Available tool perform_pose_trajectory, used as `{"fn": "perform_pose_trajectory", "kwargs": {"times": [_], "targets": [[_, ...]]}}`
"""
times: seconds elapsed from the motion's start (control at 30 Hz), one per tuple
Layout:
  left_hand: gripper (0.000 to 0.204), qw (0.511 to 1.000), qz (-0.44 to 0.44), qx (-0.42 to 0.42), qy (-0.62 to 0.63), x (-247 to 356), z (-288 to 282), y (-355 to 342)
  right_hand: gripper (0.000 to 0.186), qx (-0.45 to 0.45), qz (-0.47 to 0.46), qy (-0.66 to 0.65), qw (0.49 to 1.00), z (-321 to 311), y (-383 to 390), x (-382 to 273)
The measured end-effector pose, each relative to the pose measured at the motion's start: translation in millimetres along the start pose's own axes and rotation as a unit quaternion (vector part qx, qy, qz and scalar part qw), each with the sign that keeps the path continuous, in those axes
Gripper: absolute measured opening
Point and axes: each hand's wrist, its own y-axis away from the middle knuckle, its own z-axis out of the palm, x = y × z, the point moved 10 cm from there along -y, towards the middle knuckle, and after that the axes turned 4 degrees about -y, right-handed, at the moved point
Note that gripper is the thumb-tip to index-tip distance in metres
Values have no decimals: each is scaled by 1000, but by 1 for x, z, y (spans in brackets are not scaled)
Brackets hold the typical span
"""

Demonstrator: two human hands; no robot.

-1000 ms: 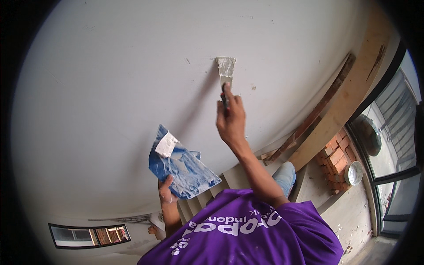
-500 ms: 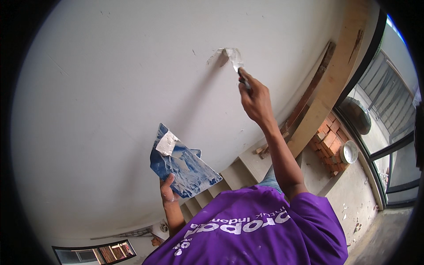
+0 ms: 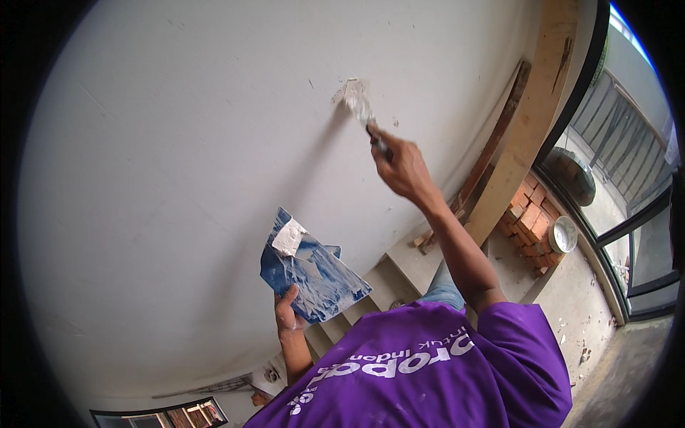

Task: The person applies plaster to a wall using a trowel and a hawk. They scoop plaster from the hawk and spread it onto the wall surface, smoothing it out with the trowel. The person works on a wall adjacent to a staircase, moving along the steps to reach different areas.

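Projecting above right grip point(image 3: 401, 165): putty knife point(image 3: 359, 103)

daylight from right opening point(image 3: 628, 178) | soft shadows on wall point(image 3: 178, 143) | fisheye bending, dark rim | right hand point(image 3: 403, 167) slightly motion-blurred

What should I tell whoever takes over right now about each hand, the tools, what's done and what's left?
Right hand: raised, gripping a putty knife, blade against the white wall at a rough filler patch.
Left hand: holding a blue board with a white dab of filler at its upper corner.
Done: some filler is on the patch.
Left: patch looks uneven; a small mark beside it seems unfilled.
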Motion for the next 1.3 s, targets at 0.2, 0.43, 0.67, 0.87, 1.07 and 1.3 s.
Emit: {"fn": "perform_pose_trajectory", "kwargs": {"times": [0.2, 0.43, 0.67, 0.87, 1.07, 1.3], "targets": [[62, 999, -23, 15, 16, -3, 6, 6, 42, 4, 34, -14, 999, -19, -2, 3], [64, 999, -30, 32, 18, -12, 0, 3, 40, -9, -8, 10, 1000, -4, -12, 12], [62, 998, -38, 32, 38, -14, 0, 6, 41, -35, 6, -49, 998, -15, -14, -15], [59, 998, -53, -3, 21, -15, 9, 3, 42, -14, -81, 40, 996, 13, -14, -38], [61, 996, -70, -23, 40, -21, 8, 1, 43, -62, -32, 8, 998, 23, 0, -41], [63, 996, -86, -7, 14, -13, -3, 9, 41, -84, -134, 34, 987, 47, -12, -65]]}}
